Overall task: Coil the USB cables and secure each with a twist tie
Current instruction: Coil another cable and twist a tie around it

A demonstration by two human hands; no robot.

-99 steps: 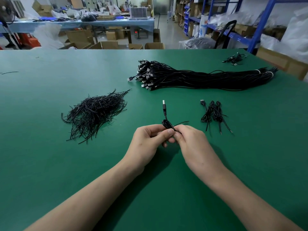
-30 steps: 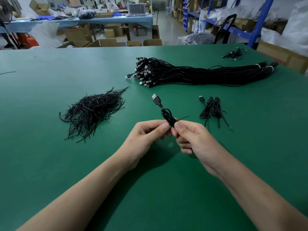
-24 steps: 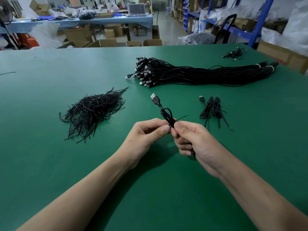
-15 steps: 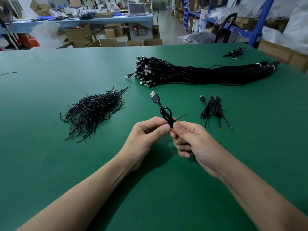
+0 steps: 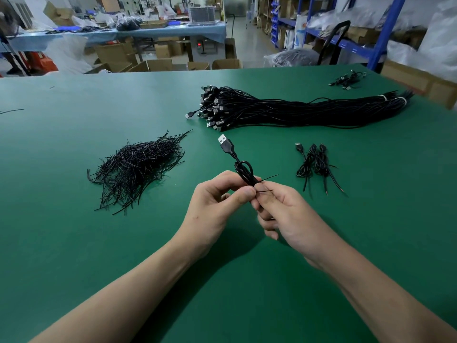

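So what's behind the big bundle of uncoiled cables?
Behind the cable bundle lies bare green table and, far right, a small cable clump. Whatever lies under the bundle is covered.

Even overhead light is flooding the green table [image 5: 74,243]; soft shadows are pooling beneath both forearms. Wide-angle distortion is bowing the table's far edge. Background shelving [image 5: 346,33] is blurring slightly.

the table [image 5: 74,243] wears a matt green cover, smooth and even, while the held cable [image 5: 243,170] is slightly glossy black plastic with a bright metal plug [image 5: 222,139], and the heap of twist ties [image 5: 138,167] near the left edge looks thin, black and faintly shiny.
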